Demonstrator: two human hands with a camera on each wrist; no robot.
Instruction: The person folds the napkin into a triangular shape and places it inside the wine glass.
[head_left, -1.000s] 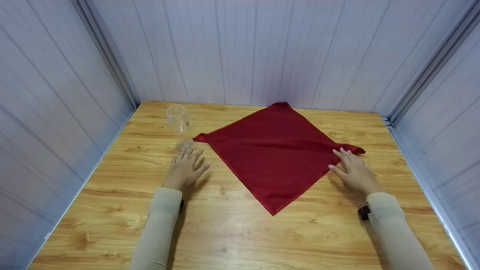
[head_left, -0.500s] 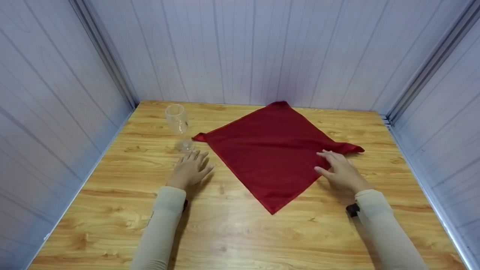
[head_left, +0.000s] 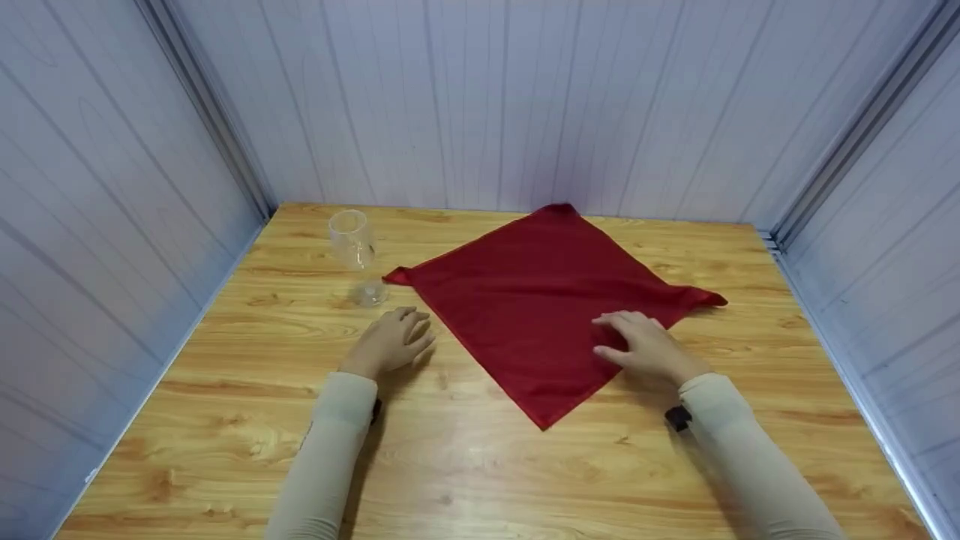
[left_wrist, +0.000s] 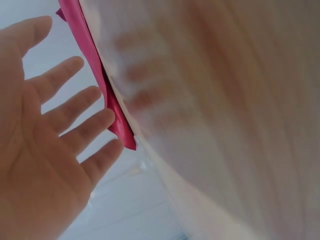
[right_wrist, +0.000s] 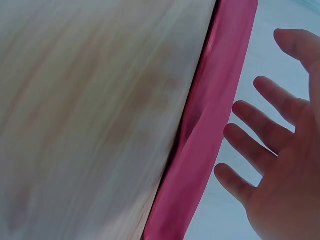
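Palm-down, the right hand (head_left: 646,346) seemingly rests spread on the red cloth (head_left: 540,300); left hand (head_left: 391,341) spread beside it.

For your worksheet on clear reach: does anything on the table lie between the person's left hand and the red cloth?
Nothing visible does. The left hand hovers over bare wood just beside the red cloth. The clear glass stands farther back, off that line. The right hand is already above the cloth.
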